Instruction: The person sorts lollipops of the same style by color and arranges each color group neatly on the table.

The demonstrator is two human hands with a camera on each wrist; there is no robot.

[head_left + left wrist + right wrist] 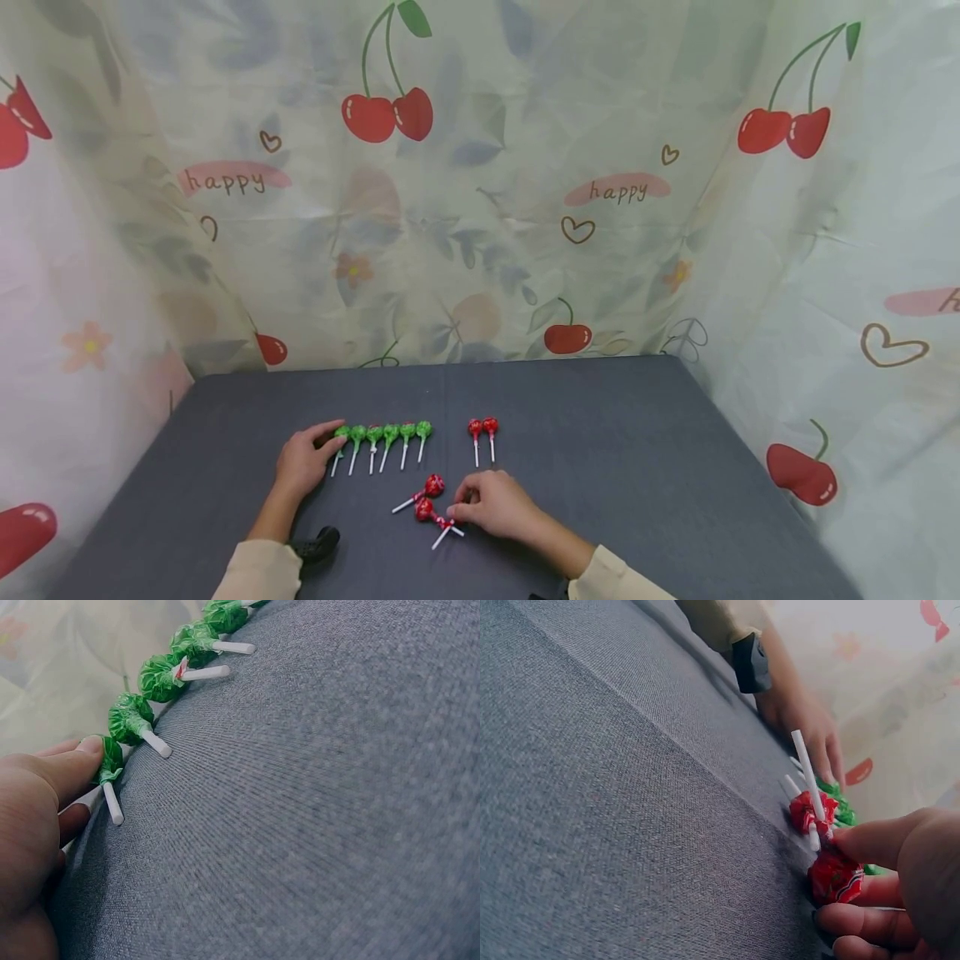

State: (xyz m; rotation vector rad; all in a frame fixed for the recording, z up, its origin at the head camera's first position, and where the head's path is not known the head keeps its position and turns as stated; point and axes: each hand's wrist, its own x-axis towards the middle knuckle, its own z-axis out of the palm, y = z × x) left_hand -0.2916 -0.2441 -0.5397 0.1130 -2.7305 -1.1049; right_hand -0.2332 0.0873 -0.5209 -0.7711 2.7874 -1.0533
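Note:
Six green lollipops stand side by side in a row, sticks toward me. My left hand (303, 460) is at the row's left end, thumb and fingers pinching the wrapped head of the leftmost green lollipop (111, 759). Close in front of me, my right hand (495, 504) pinches a red lollipop (834, 876) near the base of its stick; its head is hidden by the fingers in the head view. A second red lollipop (424, 509) lies right beside it, its stick crossing the held one's. Just beyond lies a third red lollipop (434, 485), stick pointing left.
Two more red lollipops (491, 426) lie parallel right of the green row. All are on a dark grey cloth-covered table (600, 433) with a seam down its middle. A cherry-patterned curtain (480, 208) encloses the back and sides. A black strap device (318, 546) sits by the left wrist.

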